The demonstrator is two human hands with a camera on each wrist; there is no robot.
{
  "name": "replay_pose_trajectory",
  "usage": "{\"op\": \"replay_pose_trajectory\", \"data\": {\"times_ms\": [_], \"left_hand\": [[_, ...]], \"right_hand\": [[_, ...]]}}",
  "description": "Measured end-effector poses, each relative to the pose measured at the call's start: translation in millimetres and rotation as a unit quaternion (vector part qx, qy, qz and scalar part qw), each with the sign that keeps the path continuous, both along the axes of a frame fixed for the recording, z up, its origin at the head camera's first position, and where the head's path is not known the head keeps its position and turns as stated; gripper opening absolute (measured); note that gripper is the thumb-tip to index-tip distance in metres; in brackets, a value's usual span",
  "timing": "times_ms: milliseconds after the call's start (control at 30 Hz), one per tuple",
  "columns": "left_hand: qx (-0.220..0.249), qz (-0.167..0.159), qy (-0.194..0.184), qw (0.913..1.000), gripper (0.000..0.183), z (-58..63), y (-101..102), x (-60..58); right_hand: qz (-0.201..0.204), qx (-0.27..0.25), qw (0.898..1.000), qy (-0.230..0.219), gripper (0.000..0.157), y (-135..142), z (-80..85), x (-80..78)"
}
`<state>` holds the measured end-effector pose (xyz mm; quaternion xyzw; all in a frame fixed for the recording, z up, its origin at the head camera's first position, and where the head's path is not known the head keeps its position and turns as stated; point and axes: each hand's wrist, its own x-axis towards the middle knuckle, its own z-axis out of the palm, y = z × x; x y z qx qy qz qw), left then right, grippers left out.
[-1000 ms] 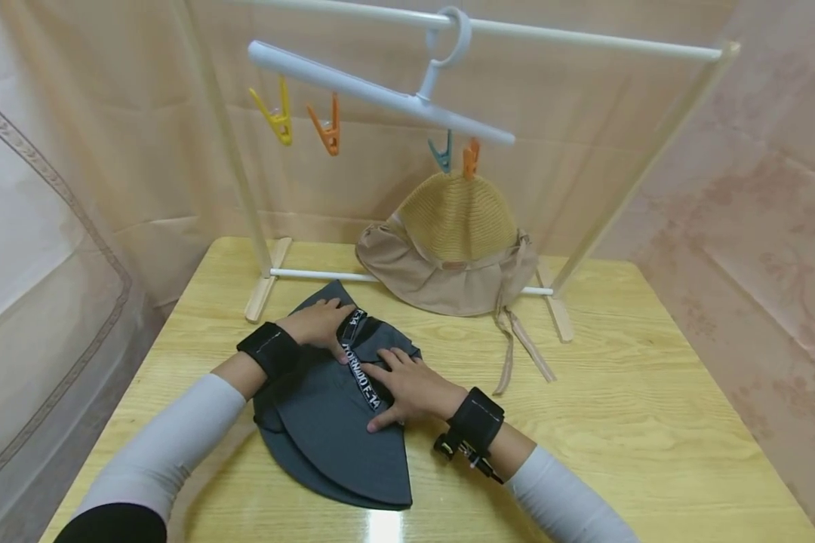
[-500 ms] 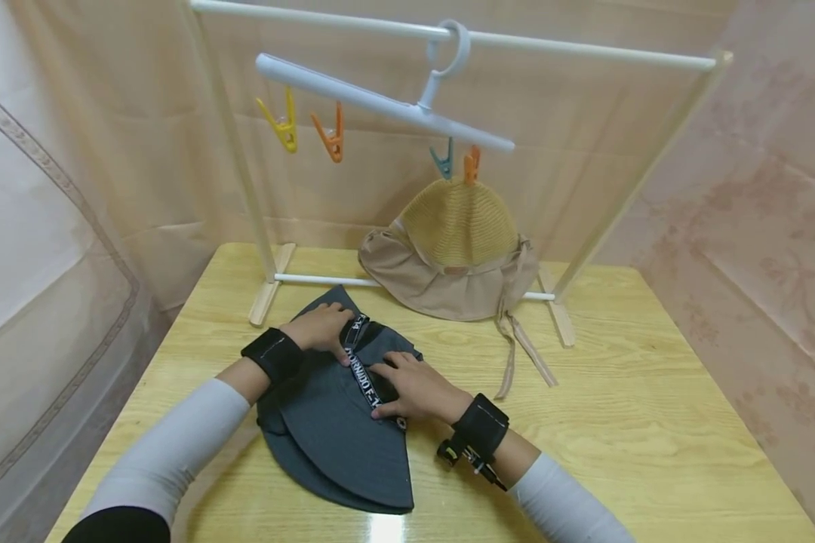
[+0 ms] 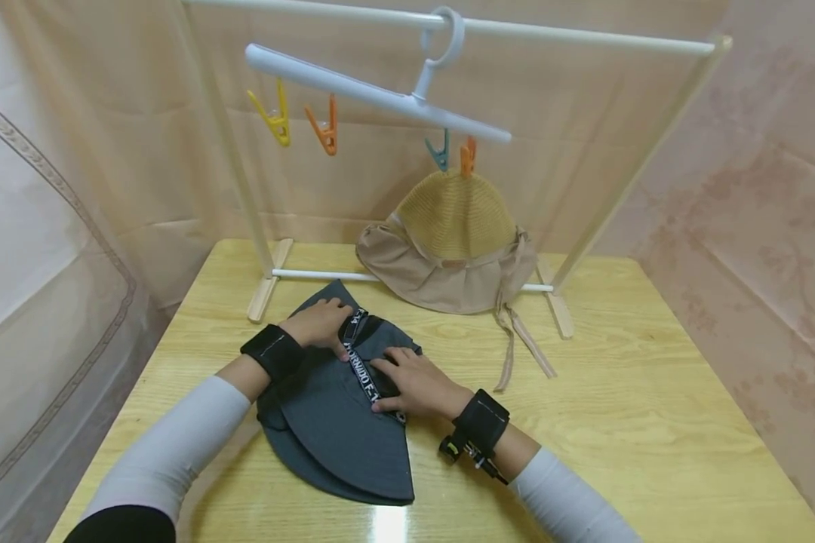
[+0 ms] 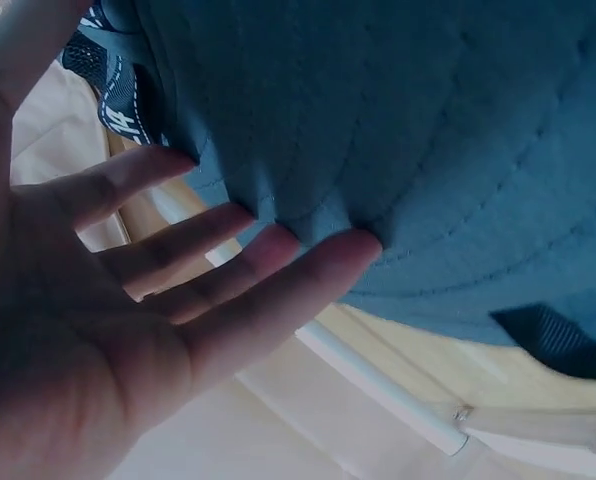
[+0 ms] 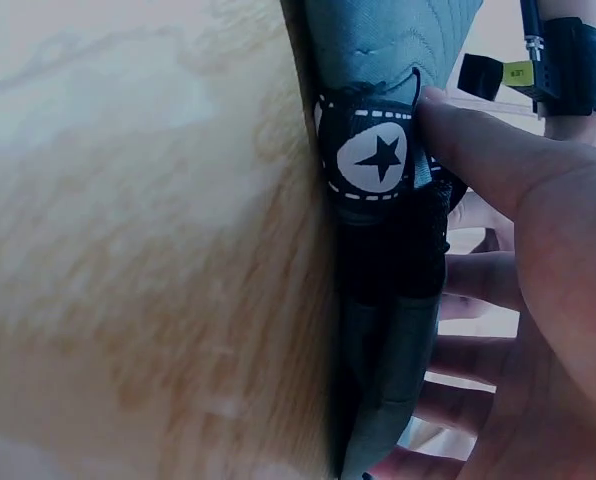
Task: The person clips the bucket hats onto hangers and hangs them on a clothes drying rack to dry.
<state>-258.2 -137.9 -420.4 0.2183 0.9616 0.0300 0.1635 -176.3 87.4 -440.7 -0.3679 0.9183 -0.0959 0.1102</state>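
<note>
A dark grey hat [image 3: 353, 452] lies folded flat on the table, its lettered black band [image 3: 361, 371] running across it. My left hand [image 3: 318, 326] rests on its upper left part with fingers spread; in the left wrist view, fairly straight fingertips touch the stitched fabric [image 4: 408, 130]. On the other side of the band, my right hand [image 3: 424, 383] lies on the hat, thumb at the band's lower end. The right wrist view has that thumb [image 5: 488, 150] beside a white star patch [image 5: 373, 158], the fingers reaching along the far side of the hat. The hat's underside is hidden.
Behind stands a rack [image 3: 584, 39] carrying a tilted pale blue hanger [image 3: 373, 89]. From it hang a yellow clip [image 3: 275, 117], an orange clip [image 3: 326, 128], a teal clip [image 3: 439, 152] and another orange clip [image 3: 468, 157]. A straw sun hat [image 3: 458, 219] hangs under the right-hand clips.
My right thumb has moved up from the brim to the band, uncovering the band's lower end. The left hand and the hat have stayed almost still. The head view has tilted slightly.
</note>
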Motion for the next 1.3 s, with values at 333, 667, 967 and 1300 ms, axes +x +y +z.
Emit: {"op": "replay_pose_trajectory", "data": {"times_ms": [333,667,967,1300], "left_hand": [[-0.011,-0.001,-0.002,0.9999,0.093,6.9,2,-2.7],[-0.021,-0.004,-0.004,0.9998,0.094,4.5,6,-3.5],[-0.016,0.004,-0.006,0.9998,0.094,0.5,6,-4.2],[-0.012,0.002,0.000,0.9999,0.094,0.2,5,0.1]], "right_hand": [[0.015,0.007,1.000,0.005,0.075,2,0.5,-7.0],[-0.002,-0.035,0.999,-0.025,0.068,10,7.5,-12.5],[-0.109,-0.093,0.990,-0.013,0.057,23,11.9,-14.6],[-0.237,-0.120,0.961,-0.074,0.046,35,8.7,-17.3]]}}
